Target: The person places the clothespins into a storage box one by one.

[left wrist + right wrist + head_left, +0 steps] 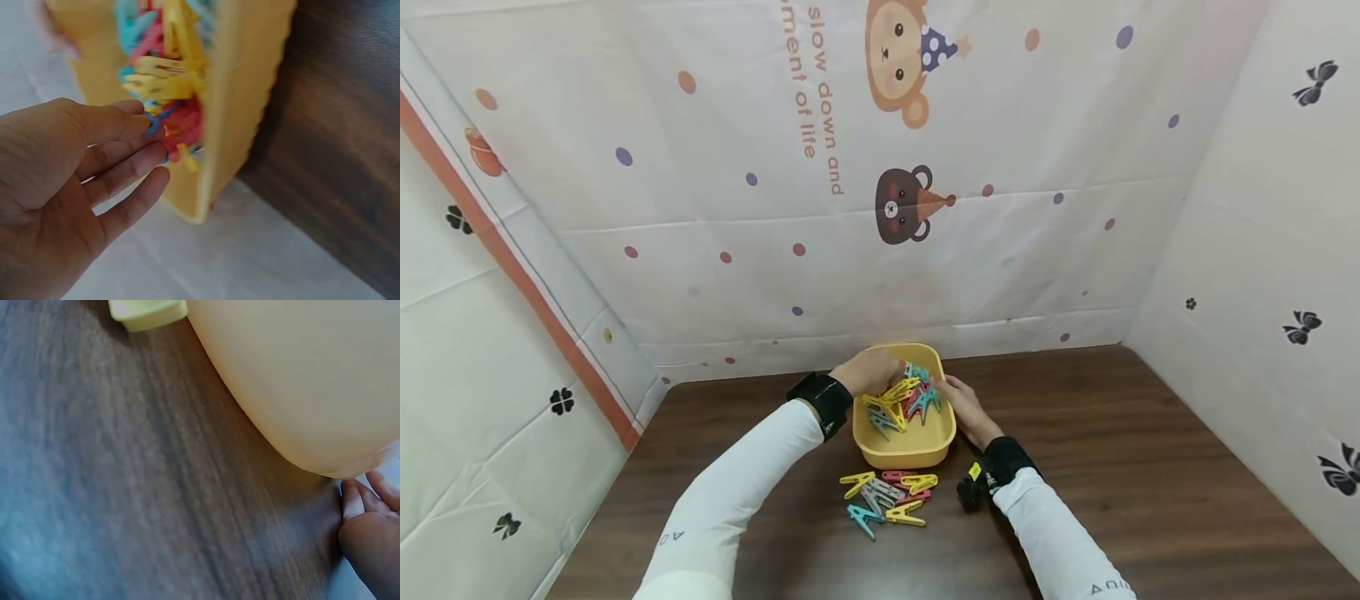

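Note:
A yellow plastic basket holds a pile of clothespins in yellow, teal, red and grey. Inside it, my left hand reaches over the left rim; in the left wrist view that hand pinches a blue clothespin with thumb and fingertips, partly hidden by the fingers. At the basket's right side, my right hand holds the rim. The right wrist view has the right hand's fingers against the outside of the basket; its thumb is hardly visible there.
A loose group of clothespins, among them a grey clothespin and a teal clothespin, lies on the brown wooden table before the basket. A printed white cloth hangs right behind the basket, with more cloth at both sides.

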{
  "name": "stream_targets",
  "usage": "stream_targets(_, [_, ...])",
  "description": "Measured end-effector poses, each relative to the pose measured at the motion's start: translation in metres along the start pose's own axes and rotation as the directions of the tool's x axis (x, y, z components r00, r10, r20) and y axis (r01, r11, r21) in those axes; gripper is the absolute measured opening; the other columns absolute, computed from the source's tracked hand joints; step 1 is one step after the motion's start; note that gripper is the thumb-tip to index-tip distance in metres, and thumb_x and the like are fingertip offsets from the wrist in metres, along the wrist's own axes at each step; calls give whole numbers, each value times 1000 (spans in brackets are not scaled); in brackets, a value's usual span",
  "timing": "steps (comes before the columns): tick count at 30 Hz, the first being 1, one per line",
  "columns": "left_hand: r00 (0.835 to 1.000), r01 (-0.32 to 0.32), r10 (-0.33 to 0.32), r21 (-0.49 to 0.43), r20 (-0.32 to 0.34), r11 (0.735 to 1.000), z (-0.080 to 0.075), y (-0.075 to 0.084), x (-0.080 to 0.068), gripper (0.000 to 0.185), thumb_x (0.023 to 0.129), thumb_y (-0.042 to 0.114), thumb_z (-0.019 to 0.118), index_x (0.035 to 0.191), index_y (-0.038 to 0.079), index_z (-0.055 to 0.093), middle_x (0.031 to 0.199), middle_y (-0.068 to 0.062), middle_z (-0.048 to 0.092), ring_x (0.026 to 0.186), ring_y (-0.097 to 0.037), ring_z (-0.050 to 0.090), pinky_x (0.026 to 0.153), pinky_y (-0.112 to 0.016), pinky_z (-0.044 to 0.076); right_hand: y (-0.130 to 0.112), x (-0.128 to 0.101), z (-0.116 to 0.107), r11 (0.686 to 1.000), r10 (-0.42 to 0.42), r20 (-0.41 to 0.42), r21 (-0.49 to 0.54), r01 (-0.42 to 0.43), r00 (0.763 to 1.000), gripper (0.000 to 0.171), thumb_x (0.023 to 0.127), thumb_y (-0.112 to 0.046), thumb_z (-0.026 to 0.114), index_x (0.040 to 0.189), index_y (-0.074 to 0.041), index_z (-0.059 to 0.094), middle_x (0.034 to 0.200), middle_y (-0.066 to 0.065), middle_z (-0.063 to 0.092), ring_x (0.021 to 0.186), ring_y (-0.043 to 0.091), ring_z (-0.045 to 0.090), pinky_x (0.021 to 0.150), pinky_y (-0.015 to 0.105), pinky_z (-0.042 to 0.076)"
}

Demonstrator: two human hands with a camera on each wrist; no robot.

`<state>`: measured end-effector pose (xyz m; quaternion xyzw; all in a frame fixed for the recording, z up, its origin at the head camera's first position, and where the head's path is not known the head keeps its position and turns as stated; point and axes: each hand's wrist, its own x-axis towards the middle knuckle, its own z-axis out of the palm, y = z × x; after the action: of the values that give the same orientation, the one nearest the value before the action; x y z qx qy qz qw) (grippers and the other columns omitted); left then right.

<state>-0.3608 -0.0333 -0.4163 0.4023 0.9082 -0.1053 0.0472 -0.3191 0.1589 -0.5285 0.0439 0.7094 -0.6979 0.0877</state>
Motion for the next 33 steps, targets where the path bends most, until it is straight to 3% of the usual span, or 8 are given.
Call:
stream_targets(6, [995,47,-45,-17,85,999,18,-5,8,36,101,6,62,69,15,49,63,4,34,59,-10,32,59,-21,26,1,-1,2,1000,-14,-6,4,14,1000,61,107,-37,49,155,-3,35,137,23,57,119,27,64,94,33,57])
stream_targets(12, [992,46,-45,-6,117,999,11,-2,1,22,102,10,62,80,13,63,66,4,39,61,-11,37,59,-21,30,0,1,4,1000,6,-3,12,-6,1000,59,107,-38,49,154,-5,37,138,21,56,121,28,62,96,34,56])
stream_targets(17, [996,-12,5,82,84,997,-9,8,-20,20,105,17,58,117,11,73,80,1,61,70,-12,49,64,-22,40,-1,1,2,1000,18,2,3,-18,1000,62,107,-39,48,157,-5,34,145,23,52,129,32,57,103,37,53])
stream_targets(21, [994,-112,111,150,18,982,-30,29,-56,17,104,17,60,113,13,74,87,0,70,72,-11,57,64,-22,50,-2,0,1,1000,11,2,0,-11,1000,63,108,-39,47,158,-4,32,148,24,50,133,33,55,107,41,51])
stream_targets(24, [968,-226,246,242,-53,944,-32,52,-93,10,101,17,64,102,17,74,85,4,72,71,-9,61,61,-20,54,-1,0,1,1000,18,5,-4,-18,1000,63,108,-39,47,158,-4,31,147,23,50,132,33,55,107,39,51])
stream_targets(27, [919,-335,386,366,-75,868,-19,75,-128,7,97,20,69,102,24,74,91,9,73,76,-5,65,62,-16,54,-1,1,1,1000,23,4,-3,-23,1000,62,108,-39,47,157,-4,32,146,23,50,132,32,55,106,38,51])
stream_targets(31, [863,-455,505,477,25,752,10,93,-163,18,95,28,73,112,33,71,108,15,72,95,-1,65,72,-14,54,0,0,2,1000,14,2,-1,-14,1000,63,108,-39,46,157,-3,32,147,23,49,134,33,53,110,42,49])
stream_targets(33, [846,-502,527,461,85,732,25,96,-173,23,93,32,75,116,34,69,114,15,69,100,-1,63,75,-14,54,0,-1,2,1000,23,-1,-1,-23,1000,63,108,-40,47,157,-4,32,148,23,49,135,33,52,111,43,48])
